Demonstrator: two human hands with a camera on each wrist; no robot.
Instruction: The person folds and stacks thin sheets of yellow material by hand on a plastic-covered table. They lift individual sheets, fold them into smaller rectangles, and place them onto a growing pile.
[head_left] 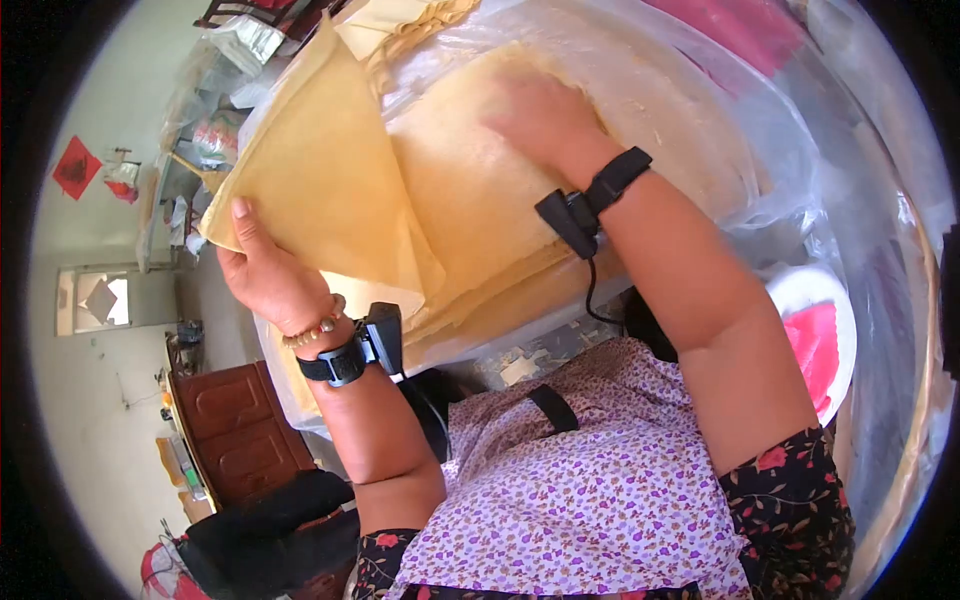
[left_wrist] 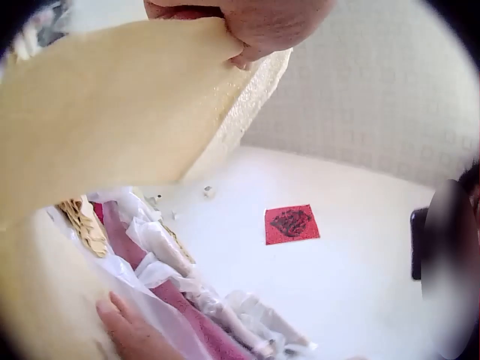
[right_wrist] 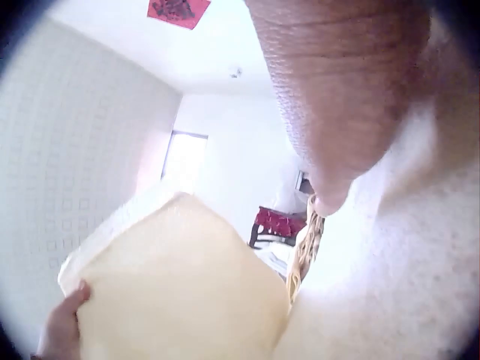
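My left hand (head_left: pixel 275 275) pinches the edge of a thin pale-yellow sheet (head_left: pixel 320 170), which looks like tofu skin. The raised sheet slants up from a stack of similar sheets (head_left: pixel 460 190), its thumb-side corner folded over the fingers. In the left wrist view the left hand (left_wrist: pixel 277 22) grips the sheet's top edge between thumb and fingers. My right hand (head_left: pixel 545 115), blurred, lies over the far part of the stack. The left wrist view shows the right hand's fingers (left_wrist: pixel 124 319) extended along the stack's surface.
Clear plastic (head_left: pixel 690 130) spreads under and around the stack. Crumpled yellow sheets (head_left: pixel 410 25) lie beyond it. A white basin (head_left: pixel 843 340) with something pink inside stands at the right by my elbow. A brown cabinet (head_left: pixel 235 430) is at the left.
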